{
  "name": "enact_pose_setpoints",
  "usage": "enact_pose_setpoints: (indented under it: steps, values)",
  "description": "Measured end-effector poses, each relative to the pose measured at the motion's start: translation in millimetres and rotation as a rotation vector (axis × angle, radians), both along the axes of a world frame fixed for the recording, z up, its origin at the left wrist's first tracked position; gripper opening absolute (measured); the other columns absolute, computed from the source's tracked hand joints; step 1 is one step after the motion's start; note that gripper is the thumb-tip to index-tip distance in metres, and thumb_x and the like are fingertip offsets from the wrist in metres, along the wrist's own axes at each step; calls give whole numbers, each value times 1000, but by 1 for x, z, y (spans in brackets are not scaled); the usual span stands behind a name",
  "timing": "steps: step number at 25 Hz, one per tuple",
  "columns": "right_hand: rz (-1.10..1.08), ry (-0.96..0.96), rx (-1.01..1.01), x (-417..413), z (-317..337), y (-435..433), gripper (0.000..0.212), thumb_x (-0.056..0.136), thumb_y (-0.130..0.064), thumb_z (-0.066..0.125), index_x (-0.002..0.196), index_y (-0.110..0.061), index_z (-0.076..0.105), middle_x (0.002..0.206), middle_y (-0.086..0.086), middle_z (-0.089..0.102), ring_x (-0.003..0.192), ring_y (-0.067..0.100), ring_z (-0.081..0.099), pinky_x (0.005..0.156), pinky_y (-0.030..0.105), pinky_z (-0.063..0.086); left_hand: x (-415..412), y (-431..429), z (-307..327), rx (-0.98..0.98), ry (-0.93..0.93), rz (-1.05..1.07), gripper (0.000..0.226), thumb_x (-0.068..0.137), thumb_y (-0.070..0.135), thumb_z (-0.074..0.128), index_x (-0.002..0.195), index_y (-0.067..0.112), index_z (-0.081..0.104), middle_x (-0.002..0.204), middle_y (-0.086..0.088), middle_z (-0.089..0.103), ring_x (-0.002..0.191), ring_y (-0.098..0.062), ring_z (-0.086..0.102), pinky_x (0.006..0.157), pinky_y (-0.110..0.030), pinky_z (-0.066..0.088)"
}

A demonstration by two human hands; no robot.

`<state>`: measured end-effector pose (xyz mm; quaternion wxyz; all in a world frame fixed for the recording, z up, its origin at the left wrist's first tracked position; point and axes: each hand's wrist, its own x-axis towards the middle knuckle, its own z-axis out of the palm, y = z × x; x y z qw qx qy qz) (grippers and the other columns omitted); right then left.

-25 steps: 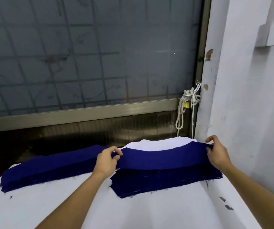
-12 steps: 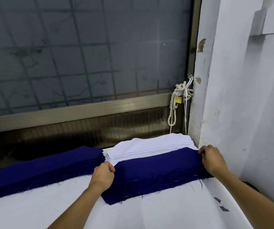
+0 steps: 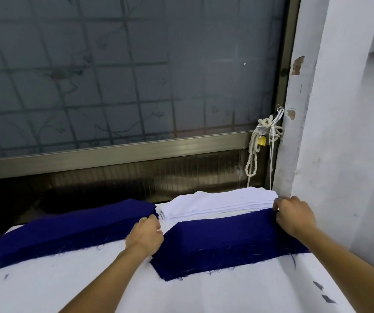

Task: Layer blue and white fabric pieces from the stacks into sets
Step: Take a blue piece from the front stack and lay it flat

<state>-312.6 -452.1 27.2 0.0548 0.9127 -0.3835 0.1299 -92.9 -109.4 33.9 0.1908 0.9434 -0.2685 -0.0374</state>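
At the cutting table (image 3: 46, 288) by the window, I have both hands on the blue stack (image 3: 231, 240) at the right. A second ago I was holding its top blue piece lifted and stretched between my hands above the pile; now that piece lies flat on top, so the lift has been given up or the piece has been laid back and squared (I cannot say which from here). Either way, no blue piece is in the air, and the set is not yet begun.

My left hand (image 3: 145, 237) is curled at the stack's left end, knuckles up, fingers tucked under out of sight, so I cannot tell whether it is pinching cloth or only pressing. My right hand (image 3: 294, 214) is curled over the far right corner, fingertips closed on the edge where the blue meets the white stack (image 3: 217, 203), which looks like a pinch on the top layer.

The blue stack is a long strip lying flat, its long axis running left to right across the table and rising slightly toward the wall at the right; its frayed long edge faces me. The white stack lies just behind it, touching along the back edge, on the same left-to-right line. A 2nd blue stack (image 3: 68, 229) sits to the left, angled the same way, just beside my left hand.

My judgement: the next move is to peel 1 piece, probably white, from the right corner.
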Motion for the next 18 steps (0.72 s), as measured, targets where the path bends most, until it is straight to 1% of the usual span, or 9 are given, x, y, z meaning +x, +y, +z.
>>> enact_pose_setpoints:
  steps: [3,7,8,10,11,13,15,17,18]
  values:
    - [156,-177,75,50,16,44,21,94,-17,56,104,-30,70,103,-5,71,91,13,60,82,31,53,31,23,12,-132,-48,61,6,101,18,55,104,18,60,104,-2,63,93,-21,62,81,-41,57]
    - [328,-242,341,126,20,105,16,96,-20,61,96,-36,65,93,-12,67,77,6,61,68,19,50,81,64,20,-167,-69,118,9,101,15,54,98,20,61,101,-3,65,89,-19,63,82,-41,56]
    - [351,-254,387,142,18,118,17,97,-19,60,94,-36,64,90,-13,66,75,7,61,66,20,52,93,73,21,-159,-69,116,9,102,16,54,99,20,61,103,-3,65,90,-19,63,85,-42,56]
    - [395,-271,449,179,13,143,20,97,-17,59,92,-36,65,87,-13,66,75,10,63,70,25,57,119,91,21,-134,-72,111,10,103,17,53,102,20,62,106,-3,64,92,-19,62,88,-44,55]
    - [416,-272,470,195,10,153,21,97,-17,59,91,-36,66,86,-13,66,75,11,63,70,25,57,131,98,20,-123,-76,112,10,104,18,53,106,20,63,109,-2,63,94,-18,62,89,-42,55]
    - [463,-257,492,226,5,171,25,97,-16,59,88,-38,65,83,-14,65,74,9,63,63,19,51,154,109,17,-90,-94,118,16,104,23,55,118,21,63,118,-1,61,100,-15,61,92,-37,54]
    - [507,-238,497,250,-1,184,28,96,-15,57,84,-39,64,78,-14,65,70,7,62,57,18,45,173,116,9,-37,-94,113,27,103,28,58,128,20,61,127,-1,58,110,-16,59,96,-34,52]
    - [545,-213,508,269,-8,195,28,96,-15,55,83,-39,63,76,-13,66,67,6,62,54,18,42,188,119,0,-28,-71,111,28,100,31,63,126,20,62,127,0,56,110,-15,58,97,-31,51]
    - [561,-202,513,279,-12,200,28,97,-16,55,84,-39,63,78,-14,65,68,5,62,54,17,41,195,119,-4,-54,-56,114,22,97,31,67,117,21,64,123,1,56,105,-12,58,95,-31,52]
